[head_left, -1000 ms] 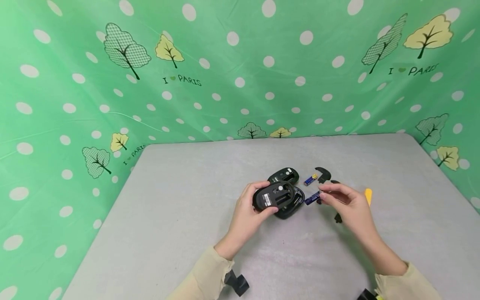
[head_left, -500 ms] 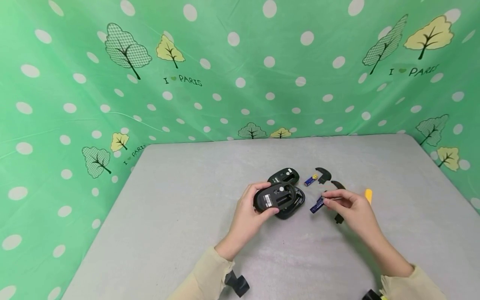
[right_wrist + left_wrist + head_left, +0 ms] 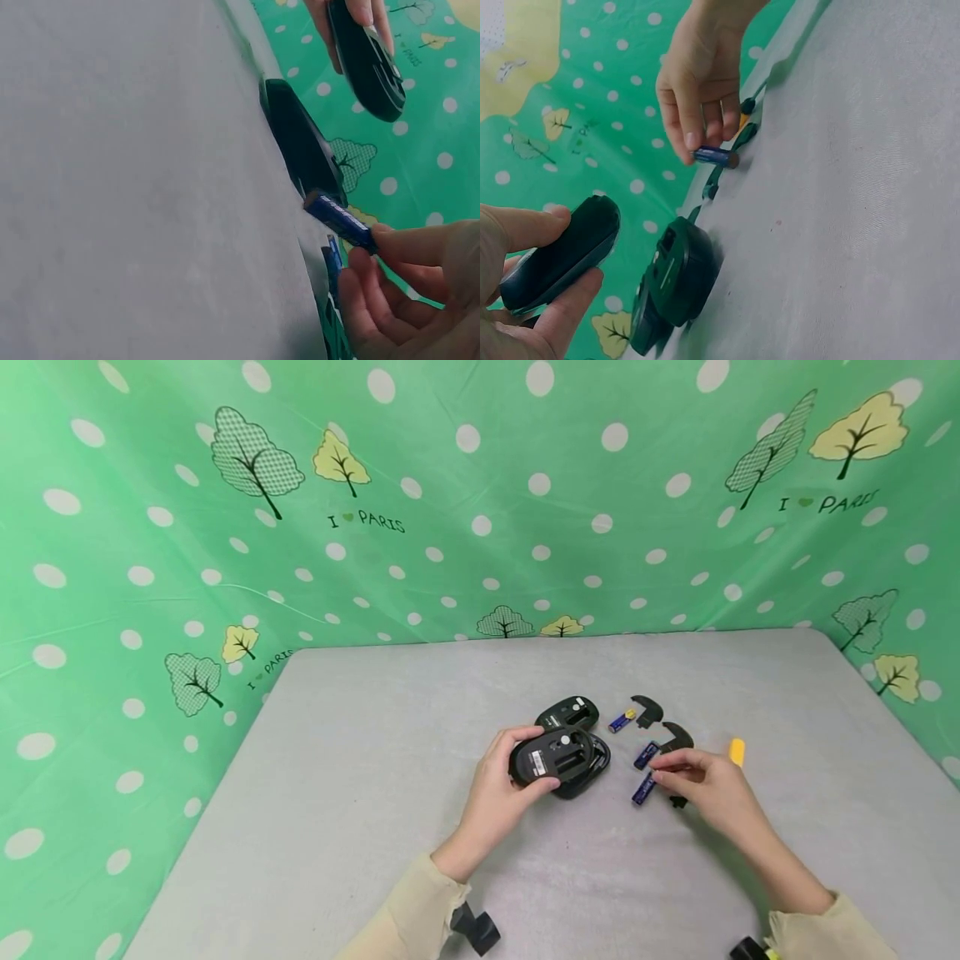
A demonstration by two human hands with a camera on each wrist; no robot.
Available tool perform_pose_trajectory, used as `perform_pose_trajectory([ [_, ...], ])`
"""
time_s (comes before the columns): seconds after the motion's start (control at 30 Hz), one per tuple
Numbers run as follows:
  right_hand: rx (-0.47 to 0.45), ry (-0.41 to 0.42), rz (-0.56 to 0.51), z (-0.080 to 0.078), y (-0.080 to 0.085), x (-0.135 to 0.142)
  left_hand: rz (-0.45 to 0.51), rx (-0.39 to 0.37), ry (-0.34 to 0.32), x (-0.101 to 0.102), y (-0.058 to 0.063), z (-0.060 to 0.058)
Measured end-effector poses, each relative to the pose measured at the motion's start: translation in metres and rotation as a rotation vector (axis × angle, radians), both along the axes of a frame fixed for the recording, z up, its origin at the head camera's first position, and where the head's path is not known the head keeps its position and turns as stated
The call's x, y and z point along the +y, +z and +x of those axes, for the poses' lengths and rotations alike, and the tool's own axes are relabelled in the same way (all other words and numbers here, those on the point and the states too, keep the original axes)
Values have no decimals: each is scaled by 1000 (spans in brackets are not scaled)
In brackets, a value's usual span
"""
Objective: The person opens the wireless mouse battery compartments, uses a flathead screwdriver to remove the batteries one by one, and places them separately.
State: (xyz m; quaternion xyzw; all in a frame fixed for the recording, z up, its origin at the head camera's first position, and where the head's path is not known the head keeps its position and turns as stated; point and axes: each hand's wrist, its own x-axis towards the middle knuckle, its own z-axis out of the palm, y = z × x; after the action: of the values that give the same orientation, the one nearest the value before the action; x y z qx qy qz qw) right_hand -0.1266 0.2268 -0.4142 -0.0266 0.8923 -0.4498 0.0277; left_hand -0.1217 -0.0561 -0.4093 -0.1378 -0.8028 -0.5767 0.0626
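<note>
My left hand [image 3: 487, 802] grips a black computer mouse [image 3: 546, 762], underside up, its battery slot uncovered and bare. Between thumb and fingertips of my right hand [image 3: 711, 787] is a blue AA battery [image 3: 339, 219], held by one end and raised above the table in both wrist views. A second blue battery [image 3: 647, 755] lies just beyond those fingertips. Farther back rests a third battery [image 3: 622, 721] with a yellow end. Two more upturned mice, one at the back [image 3: 558, 712] and one partly hidden [image 3: 595, 770] under the held mouse, lie on the table.
Black curved battery covers lie to the right: one at the back [image 3: 648, 710], one near the right fingers [image 3: 678, 737], and another [image 3: 678, 801] partly behind the right hand. A yellow object [image 3: 737, 752] sits beyond that hand. The grey table [image 3: 337, 802] meets a green patterned cloth [image 3: 420, 552].
My right hand has carried the battery right and toward me, away from the held mouse. The second battery and a cover have come into view behind it. My left hand has barely shifted.
</note>
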Motion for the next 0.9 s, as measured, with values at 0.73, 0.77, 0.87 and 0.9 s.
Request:
perform_pose_trajectory([
  [0.73,47,49,265,-3,-5,11,-32,10,-30,7,-3,4],
  [0.77,49,51,268,-3,-5,11,-36,11,-31,7,-3,4],
  [0.87,47,57,277,-4,-5,12,-41,16,-34,8,-4,5],
  [0.9,46,59,280,-4,-5,12,-40,17,-36,8,-4,5],
])
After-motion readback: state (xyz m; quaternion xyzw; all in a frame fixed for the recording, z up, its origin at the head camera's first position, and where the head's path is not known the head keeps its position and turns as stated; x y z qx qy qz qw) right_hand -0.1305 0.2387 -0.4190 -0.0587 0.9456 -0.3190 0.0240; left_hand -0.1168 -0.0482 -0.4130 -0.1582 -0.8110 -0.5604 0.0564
